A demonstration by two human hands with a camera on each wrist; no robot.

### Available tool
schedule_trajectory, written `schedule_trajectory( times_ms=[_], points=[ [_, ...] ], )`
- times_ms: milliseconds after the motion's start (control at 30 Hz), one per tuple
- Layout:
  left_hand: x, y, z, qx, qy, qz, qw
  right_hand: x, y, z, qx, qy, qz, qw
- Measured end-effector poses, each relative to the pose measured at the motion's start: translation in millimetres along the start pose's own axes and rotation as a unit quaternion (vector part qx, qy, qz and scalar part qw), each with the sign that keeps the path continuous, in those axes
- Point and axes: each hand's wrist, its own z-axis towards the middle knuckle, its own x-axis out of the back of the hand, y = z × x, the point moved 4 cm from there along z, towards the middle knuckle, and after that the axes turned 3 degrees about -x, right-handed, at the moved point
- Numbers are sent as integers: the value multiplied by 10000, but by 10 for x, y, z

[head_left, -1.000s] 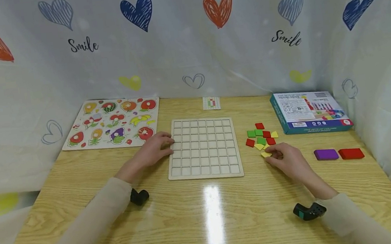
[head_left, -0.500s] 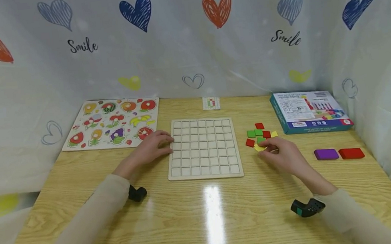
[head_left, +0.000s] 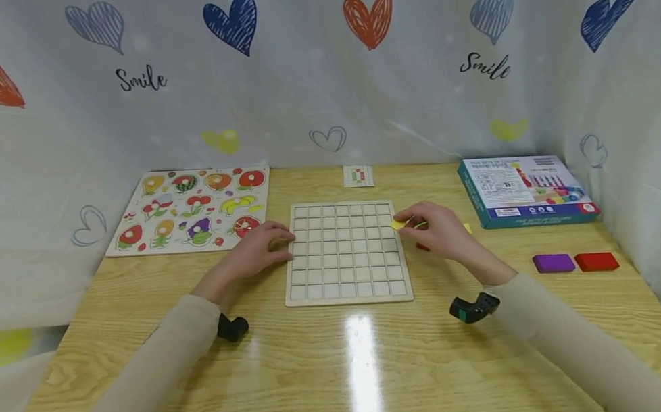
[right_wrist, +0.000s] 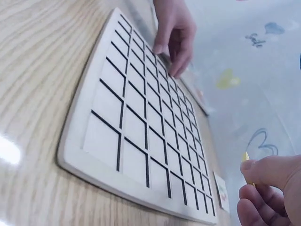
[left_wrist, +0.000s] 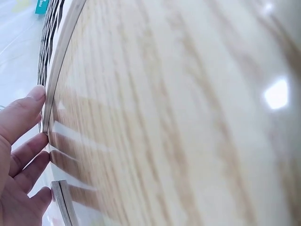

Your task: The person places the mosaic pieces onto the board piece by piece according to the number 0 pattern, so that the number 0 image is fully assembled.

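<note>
The right hand [head_left: 436, 229] pinched a yellow piece [head_left: 397, 225] at the right edge of the grid board [head_left: 345, 258]; the left hand [head_left: 258, 249] touched the opposite edge.
The board's cells lay leftward of the piece, between the hands; whether it touched the rim was unclear. The left fingers bent loosely, gripping nothing.

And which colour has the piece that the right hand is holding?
Yellow; the piece shows best in the head view.

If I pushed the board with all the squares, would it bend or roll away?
The grid board probably won't roll, because it lies flat. It's likely stiff, since it looks wooden. It might slide, though: the table looks shiny and smooth.
</note>
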Motion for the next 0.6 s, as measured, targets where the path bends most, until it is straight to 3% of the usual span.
schedule_trajectory(
  times_ms=[367, 600],
  points=[
    [-10, -20, -8, 58, 13, -33, 10000, -403, -145, 716, 514, -722, 114, 9960],
    [-12, -29, -5, 12, 32, -6, 10000, -649, -267, 1057, 779, -998, -202, 9917]
  ],
)
